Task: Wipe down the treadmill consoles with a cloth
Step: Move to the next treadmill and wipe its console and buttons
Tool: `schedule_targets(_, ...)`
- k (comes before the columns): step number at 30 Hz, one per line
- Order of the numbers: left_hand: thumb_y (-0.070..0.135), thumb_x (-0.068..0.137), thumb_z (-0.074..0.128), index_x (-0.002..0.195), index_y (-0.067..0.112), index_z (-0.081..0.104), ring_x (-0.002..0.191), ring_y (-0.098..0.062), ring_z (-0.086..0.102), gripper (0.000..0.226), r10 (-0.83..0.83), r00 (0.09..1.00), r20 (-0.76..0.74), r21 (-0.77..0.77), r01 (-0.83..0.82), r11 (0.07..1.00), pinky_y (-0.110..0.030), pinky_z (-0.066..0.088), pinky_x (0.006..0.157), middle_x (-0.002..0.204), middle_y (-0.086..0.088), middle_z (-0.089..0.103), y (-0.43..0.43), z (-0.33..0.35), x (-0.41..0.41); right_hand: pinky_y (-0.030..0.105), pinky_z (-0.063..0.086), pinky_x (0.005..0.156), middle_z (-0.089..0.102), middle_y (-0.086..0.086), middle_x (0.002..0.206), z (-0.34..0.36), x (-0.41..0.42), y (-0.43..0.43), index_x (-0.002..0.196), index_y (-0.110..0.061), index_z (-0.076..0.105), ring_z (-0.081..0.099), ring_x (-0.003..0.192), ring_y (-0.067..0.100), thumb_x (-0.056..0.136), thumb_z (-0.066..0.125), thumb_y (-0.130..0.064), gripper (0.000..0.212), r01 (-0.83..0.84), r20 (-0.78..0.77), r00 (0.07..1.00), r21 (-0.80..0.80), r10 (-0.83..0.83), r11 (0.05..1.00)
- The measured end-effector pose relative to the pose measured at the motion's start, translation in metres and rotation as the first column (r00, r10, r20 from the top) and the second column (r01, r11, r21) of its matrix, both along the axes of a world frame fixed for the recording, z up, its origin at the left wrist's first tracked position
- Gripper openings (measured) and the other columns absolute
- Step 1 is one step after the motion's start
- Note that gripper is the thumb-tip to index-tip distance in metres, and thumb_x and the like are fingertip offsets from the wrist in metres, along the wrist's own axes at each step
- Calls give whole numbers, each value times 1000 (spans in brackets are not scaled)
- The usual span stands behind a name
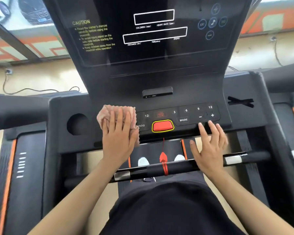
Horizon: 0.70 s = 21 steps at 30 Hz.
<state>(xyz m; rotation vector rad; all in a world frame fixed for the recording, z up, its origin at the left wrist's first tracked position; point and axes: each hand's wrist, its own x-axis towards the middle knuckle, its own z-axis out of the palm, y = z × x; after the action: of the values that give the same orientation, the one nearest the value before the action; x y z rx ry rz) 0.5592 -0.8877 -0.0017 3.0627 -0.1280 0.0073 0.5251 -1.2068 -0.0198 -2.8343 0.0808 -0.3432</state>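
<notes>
A black treadmill console (159, 78) fills the view, with a dark display panel above and a button strip (190, 114) below. My left hand (118, 138) lies flat on a crumpled pink cloth (109, 114), pressing it onto the left part of the button strip. The cloth hides the buttons beneath it. My right hand (210, 146) hovers with fingers spread at the console's front edge, its fingertips just below the minus and plus buttons, holding nothing.
A red stop button (162, 126) sits mid-strip, with a red safety cord and clip (163, 160) hanging to the black handlebar (176, 168). A round cup holder (77, 124) lies left of the cloth. Neighbouring treadmills flank both sides.
</notes>
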Motion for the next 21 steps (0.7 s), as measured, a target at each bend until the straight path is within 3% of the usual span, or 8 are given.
schedule_targets(8, 43, 108, 22, 164, 15, 18, 160, -32, 9, 62, -206, 978, -8, -29, 206, 978, -54, 19, 127, 172, -9, 15, -84, 0, 24, 53, 23, 118, 29, 19, 162, -1, -2, -53, 150, -10, 42, 24, 152, 37, 94, 45, -51, 70, 125, -111, 987, 37, -120, 992)
schedule_targets(12, 44, 109, 19, 165, 17, 10, 160, -33, 5, 63, -285, 958, -39, -5, 285, 958, -54, 16, 128, 173, -9, 10, -121, 1, 34, 58, 26, 114, 35, 18, 160, 0, 1, -70, 147, -18, 48, 25, 150, 42, 93, 46, -50, 63, 137, -109, 985, 42, -132, 990)
schedule_targets(16, 42, 108, 23, 165, 16, 13, 160, -34, 5, 63, -344, 938, -38, 2, 344, 939, -55, 16, 127, 173, -9, 11, -159, 2, 43, 53, 29, 113, 50, 10, 152, 2, 3, -94, 142, -23, 57, 36, 144, 37, 92, 52, -45, 55, 44, -68, 997, 112, -37, 993)
schedule_targets(19, 42, 108, 25, 165, 16, 11, 160, -34, 5, 64, -392, 919, -41, 3, 392, 920, -54, 14, 128, 173, -9, 11, -187, 2, 50, 42, 26, 118, 54, 3, 149, 8, 5, -120, 144, -21, 56, 44, 140, 31, 93, 54, -43, 55, -67, -68, 995, 156, 78, 985)
schedule_targets(21, 42, 109, 24, 165, 17, 10, 160, -33, 5, 63, -420, 906, -47, -4, 420, 908, -53, 13, 128, 173, -9, 10, -206, 3, 54, 41, 30, 119, 56, 0, 148, 10, 7, -133, 143, -18, 56, 47, 140, 26, 94, 55, -40, 54, -100, -71, 991, 207, 116, 973)
